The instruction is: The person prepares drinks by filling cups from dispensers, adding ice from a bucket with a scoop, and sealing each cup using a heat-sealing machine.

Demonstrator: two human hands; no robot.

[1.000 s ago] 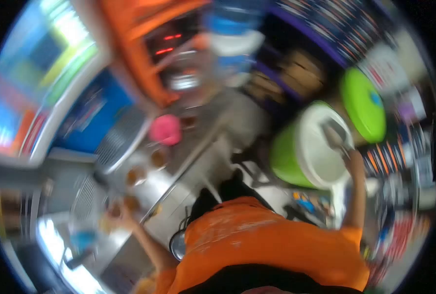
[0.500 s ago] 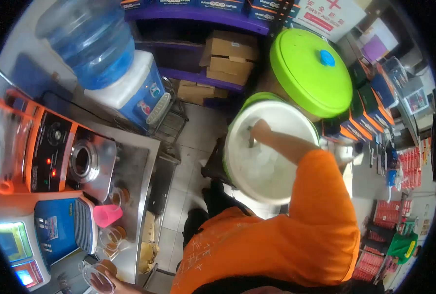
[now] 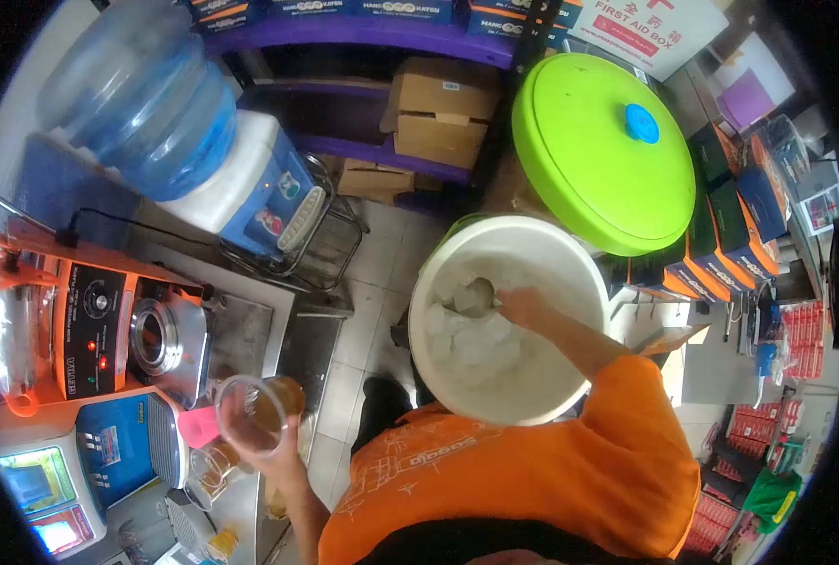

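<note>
Floor gap — left hand: cup; right hand: scoop inside bucket rim

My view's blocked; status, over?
Left hand holding clear cup, brownish drink inside. Right hand gripping scoop among ice in white bucket. Green lid beside bucket, opening uncovered.

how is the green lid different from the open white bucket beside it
The lid is bright green, while the bucket is white inside.
The lid is topped by a blue knob; the bucket has no cover on it.
The lid shows a smooth face, whereas the bucket holds ice, with the right hand reaching in.
Both are round.
</note>
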